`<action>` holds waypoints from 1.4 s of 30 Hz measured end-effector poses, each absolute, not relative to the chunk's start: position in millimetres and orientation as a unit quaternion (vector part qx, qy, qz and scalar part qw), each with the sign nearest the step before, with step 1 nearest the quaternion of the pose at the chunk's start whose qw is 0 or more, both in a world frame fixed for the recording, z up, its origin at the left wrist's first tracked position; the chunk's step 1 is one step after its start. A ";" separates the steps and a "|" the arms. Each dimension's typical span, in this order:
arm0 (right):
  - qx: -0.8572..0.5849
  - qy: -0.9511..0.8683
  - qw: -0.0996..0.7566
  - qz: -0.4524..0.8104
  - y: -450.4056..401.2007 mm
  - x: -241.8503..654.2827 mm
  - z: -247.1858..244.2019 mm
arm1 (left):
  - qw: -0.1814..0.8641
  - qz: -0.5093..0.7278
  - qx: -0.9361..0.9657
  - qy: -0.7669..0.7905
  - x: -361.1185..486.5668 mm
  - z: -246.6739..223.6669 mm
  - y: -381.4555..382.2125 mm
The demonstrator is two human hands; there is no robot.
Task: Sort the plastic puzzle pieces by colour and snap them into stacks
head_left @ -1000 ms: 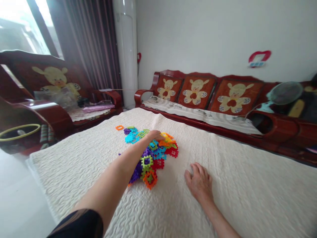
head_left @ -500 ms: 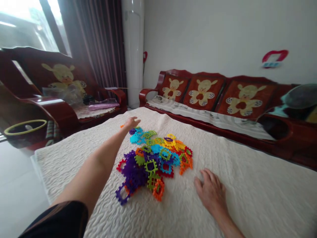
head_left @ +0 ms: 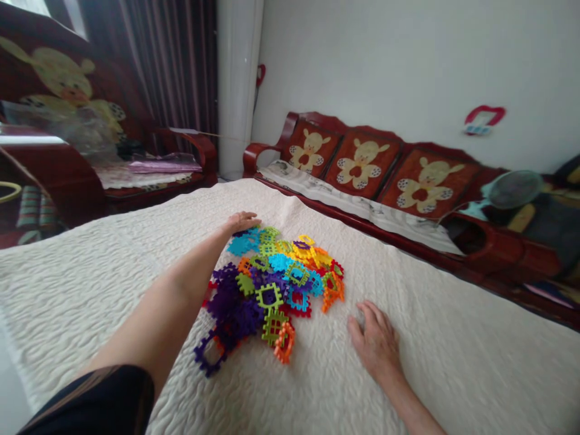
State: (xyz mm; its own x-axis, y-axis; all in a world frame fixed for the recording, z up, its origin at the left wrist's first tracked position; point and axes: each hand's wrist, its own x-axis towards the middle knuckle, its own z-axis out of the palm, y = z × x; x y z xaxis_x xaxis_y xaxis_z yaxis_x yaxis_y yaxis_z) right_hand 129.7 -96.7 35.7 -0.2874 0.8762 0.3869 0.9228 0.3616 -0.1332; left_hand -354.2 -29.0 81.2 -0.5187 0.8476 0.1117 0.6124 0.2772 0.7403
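A heap of plastic interlocking blocks [head_left: 269, 296], square and toothed, lies on the cream quilted cover [head_left: 326, 386]. Purple pieces [head_left: 235, 308] gather at its near left, with green, orange, yellow and red ones around them. At the heap's far left end, my left hand [head_left: 243, 222] rests palm down against the blue blocks [head_left: 244, 243], fingers stretched out; what lies under the palm is hidden. Right of the heap, my right hand [head_left: 375, 339] lies on the cover, apart from the blocks, its fingers loosely bent and spread with nothing in them.
Beyond the covered surface stands a wooden sofa [head_left: 362, 205] with bear-patterned cushions. A wooden armchair [head_left: 58, 157] at the left holds a clear plastic bag [head_left: 88, 136] and a pink folded item [head_left: 165, 163]. A round fan-like object [head_left: 515, 188] is at the right.
My left hand has come down over the far end of the heap, and its fingers lie flatter. My right hand stays on the cover. The view has shifted to the right.
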 end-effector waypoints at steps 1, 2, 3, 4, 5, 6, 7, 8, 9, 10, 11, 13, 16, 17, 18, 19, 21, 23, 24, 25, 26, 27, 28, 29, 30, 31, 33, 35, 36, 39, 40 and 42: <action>-0.563 -0.800 0.199 -0.056 -96.5 129.7 36.2 | 0.166 0.375 0.487 0.771 -348.6 79.5 -31.5; -0.564 -0.800 0.195 -0.055 -96.3 129.7 36.9 | 0.178 0.369 0.507 0.759 -343.2 77.8 -34.6; -0.565 -0.800 0.192 -0.053 -96.2 129.6 37.6 | 0.192 0.364 0.521 0.748 -337.9 76.3 -38.0; -0.566 -0.800 0.190 -0.051 -96.4 129.3 38.5 | 0.204 0.363 0.529 0.739 -332.5 75.2 -41.3; -0.566 -0.801 0.189 -0.049 -96.8 128.8 39.5 | 0.217 0.363 0.534 0.733 -326.9 74.6 -44.3; -0.567 -0.800 0.189 -0.048 -97.5 128.0 40.6 | 0.228 0.364 0.534 0.728 -320.9 74.4 -46.9; -0.569 -0.799 0.190 -0.047 -98.4 126.9 41.8 | 0.238 0.366 0.533 0.724 -314.5 74.5 -49.0; -0.571 -0.798 0.190 -0.046 -99.6 125.6 43.1 | 0.246 0.370 0.534 0.720 -307.7 74.9 -50.8; -0.572 -0.796 0.191 -0.046 -100.9 124.2 44.3 | 0.254 0.373 0.534 0.715 -300.7 75.3 -52.3; -0.573 -0.795 0.192 -0.045 -102.0 122.7 45.5 | 0.260 0.378 0.533 0.711 -293.6 75.6 -53.5; -0.574 -0.794 0.193 -0.043 -103.1 121.3 46.5 | 0.266 0.381 0.530 0.709 -286.8 75.8 -54.5; -0.578 -0.791 0.196 -0.041 -104.6 119.1 48.0 | 0.271 0.386 0.524 0.709 -274.7 75.3 -55.8; -0.580 -0.790 0.197 -0.040 -106.0 118.0 49.1 | 0.269 0.393 0.516 0.712 -262.7 73.1 -55.3; -0.579 -0.790 0.199 -0.039 -106.3 118.1 49.2 | 0.267 0.394 0.516 0.713 -260.2 72.2 -54.5; -0.578 -0.790 0.202 -0.038 -106.6 118.3 49.2 | 0.265 0.396 0.515 0.713 -258.2 71.3 -53.5; -0.576 -0.790 0.207 -0.035 -106.8 118.5 49.1 | 0.264 0.398 0.515 0.712 -256.1 70.6 -52.4; -0.573 -0.789 0.221 -0.023 -106.8 118.1 48.4 | 0.266 0.404 0.509 0.712 -250.7 70.2 -51.0; -0.570 -0.786 0.240 -0.001 -105.9 116.2 47.6 | 0.270 0.411 0.505 0.709 -241.7 71.4 -51.3; -0.569 -0.782 0.254 0.011 -105.0 115.2 47.5 | 0.270 0.412 0.508 0.707 -235.6 72.7 -52.2; -0.567 -0.778 0.268 0.025 -103.8 114.9 47.8 | 0.270 0.410 0.513 0.704 -228.5 74.1 -53.3; -0.566 -0.774 0.281 0.039 -102.3 115.9 48.7 | 0.271 0.406 0.519 0.701 -220.9 75.7 -54.6; -0.563 -0.772 0.291 0.054 -100.6 119.1 50.1 | 0.272 0.401 0.525 0.699 -213.0 77.1 -55.7; -0.558 -0.772 0.298 0.068 -98.8 125.3 52.1 | 0.275 0.394 0.531 0.698 -205.2 78.2 -56.4; -0.552 -0.773 0.302 0.077 -97.1 134.9 54.5 | 0.278 0.386 0.535 0.699 -197.7 78.9 -56.5; -0.546 -0.777 0.304 0.078 -95.9 148.0 57.0 | 0.278 0.381 0.538 0.698 -190.7 79.1 -55.9; -0.543 -0.779 0.304 0.071 -95.4 164.2 59.3 | 0.276 0.380 0.541 0.698 -183.9 79.0 -54.6; -0.565 -0.770 0.295 0.032 -97.9 202.0 62.1 | 0.268 0.379 0.548 0.696 -170.4 78.0 -50.3; -0.623 -0.738 0.259 0.005 -105.4 237.5 61.7 | 0.265 0.383 0.553 0.691 -155.2 76.9 -45.4; -0.647 -0.725 0.237 0.003 -110.7 251.3 60.4 | 0.267 0.385 0.554 0.688 -146.7 76.6 -43.2; -0.670 -0.715 0.199 0.003 -126.5 270.6 54.8 | 0.278 0.386 0.553 0.684 -118.9 76.4 -38.5; -0.667 -0.719 0.198 -0.002 -130.3 270.9 53.4 | 0.281 0.384 0.554 0.684 -109.6 76.6 -37.6; -0.666 -0.718 0.201 -0.013 -134.5 267.1 52.5 | 0.279 0.371 0.559 0.687 -91.9 77.0 -36.1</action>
